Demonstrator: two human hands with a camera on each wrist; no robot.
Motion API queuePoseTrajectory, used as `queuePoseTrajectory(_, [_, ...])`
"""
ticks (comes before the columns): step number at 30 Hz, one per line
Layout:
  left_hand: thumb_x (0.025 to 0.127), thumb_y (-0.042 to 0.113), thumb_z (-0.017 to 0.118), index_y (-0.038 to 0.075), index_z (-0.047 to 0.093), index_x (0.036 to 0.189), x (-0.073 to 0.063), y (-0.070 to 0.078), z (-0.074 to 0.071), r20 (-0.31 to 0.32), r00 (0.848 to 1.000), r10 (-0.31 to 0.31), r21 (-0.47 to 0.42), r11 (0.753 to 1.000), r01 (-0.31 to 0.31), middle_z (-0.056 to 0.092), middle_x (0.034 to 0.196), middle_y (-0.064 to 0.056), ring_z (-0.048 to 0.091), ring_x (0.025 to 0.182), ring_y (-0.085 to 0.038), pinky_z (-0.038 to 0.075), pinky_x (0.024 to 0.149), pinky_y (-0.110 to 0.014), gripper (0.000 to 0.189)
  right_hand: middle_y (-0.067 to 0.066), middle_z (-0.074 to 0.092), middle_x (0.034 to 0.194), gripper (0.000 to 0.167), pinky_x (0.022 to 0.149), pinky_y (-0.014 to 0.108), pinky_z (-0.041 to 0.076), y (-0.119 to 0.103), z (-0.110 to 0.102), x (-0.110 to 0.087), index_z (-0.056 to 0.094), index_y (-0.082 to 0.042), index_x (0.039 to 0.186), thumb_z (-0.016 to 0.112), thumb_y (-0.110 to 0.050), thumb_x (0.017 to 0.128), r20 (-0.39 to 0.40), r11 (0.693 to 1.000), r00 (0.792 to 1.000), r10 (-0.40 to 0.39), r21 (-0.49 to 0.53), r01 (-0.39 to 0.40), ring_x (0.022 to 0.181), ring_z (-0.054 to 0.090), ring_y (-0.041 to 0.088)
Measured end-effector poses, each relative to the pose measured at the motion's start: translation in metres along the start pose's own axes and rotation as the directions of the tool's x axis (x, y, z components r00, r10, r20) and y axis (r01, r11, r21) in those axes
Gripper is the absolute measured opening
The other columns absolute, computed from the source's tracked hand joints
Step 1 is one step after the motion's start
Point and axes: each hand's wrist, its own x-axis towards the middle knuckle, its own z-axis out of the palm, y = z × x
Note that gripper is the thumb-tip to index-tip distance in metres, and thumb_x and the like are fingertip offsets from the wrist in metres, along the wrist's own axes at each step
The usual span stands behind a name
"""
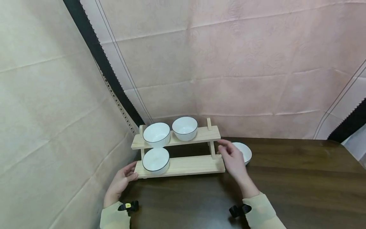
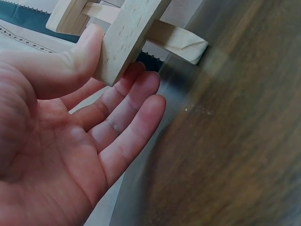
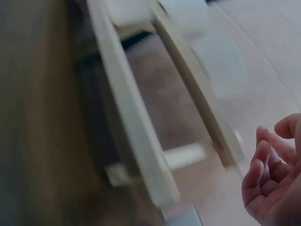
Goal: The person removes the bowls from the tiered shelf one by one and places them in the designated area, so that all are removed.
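A two-tier wooden rack (image 1: 194, 164) stands on the table. Two white bowls with dark rims, a left one (image 1: 156, 133) and a right one (image 1: 185, 128), sit on its upper board; a third bowl (image 1: 156, 160) is at the left of the lower board. My left hand (image 1: 119, 182) grips the lower board's left end; in the left wrist view its thumb lies on one face of the board (image 2: 129, 40), fingers behind. Beside the rack's right end is my right hand (image 1: 233, 160), its fingers loosely bent around nothing, apart from the rack in the blurred right wrist view.
Another white bowl (image 1: 244, 152) rests on the dark wooden table (image 1: 297, 178), partly hidden behind my right hand. Pale cloth walls (image 1: 243, 70) rise behind the rack and close along its left side.
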Motion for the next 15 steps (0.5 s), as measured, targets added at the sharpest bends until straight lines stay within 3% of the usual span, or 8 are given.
queuePoseTrajectory(5, [0.096, 0.01, 0.066, 0.006, 0.045, 0.15, -0.001, 0.0, 0.001, -0.001, 1.0, 0.004, -0.005, 1.0, -0.004, 0.06, 0.123, -0.019, 0.063, 0.098, -0.026, 0.057, 0.082, -0.03, 0.059, 0.003, 0.068, 0.082, 0.024, 0.059, 0.028, 0.047, -0.002, 0.035, -0.011, 0.068, -0.02, 0.125, 0.062, -0.023, 0.101, 0.214, 0.999, 0.977, 0.014, 0.029, -0.021, 0.074, 0.061, 0.026])
queuePoseTrajectory(10, [0.096, 0.01, 0.066, 0.006, 0.045, 0.15, -0.001, 0.001, 0.001, -0.001, 1.0, 0.007, -0.009, 1.0, -0.007, 0.06, 0.124, -0.019, 0.063, 0.099, -0.026, 0.058, 0.083, -0.03, 0.059, -0.003, 0.067, 0.081, 0.026, 0.061, 0.028, 0.048, -0.005, 0.065, -0.021, 0.067, -0.022, 0.124, 0.066, -0.022, 0.098, 0.394, 1.0, 0.919, 0.001, 0.013, -0.006, 0.069, 0.059, 0.017])
queuePoseTrajectory(15, [0.096, 0.01, 0.066, 0.006, 0.044, 0.15, -0.002, 0.001, -0.001, 0.0, 1.0, 0.001, 0.006, 1.0, -0.001, 0.06, 0.125, -0.019, 0.063, 0.1, -0.026, 0.057, 0.083, -0.03, 0.059, -0.005, 0.067, 0.084, 0.034, 0.065, 0.028, 0.051, -0.006, 0.087, -0.026, 0.065, -0.014, 0.128, 0.067, -0.027, 0.097, 0.492, 0.999, 0.87, -0.03, -0.008, 0.039, 0.072, 0.06, 0.013])
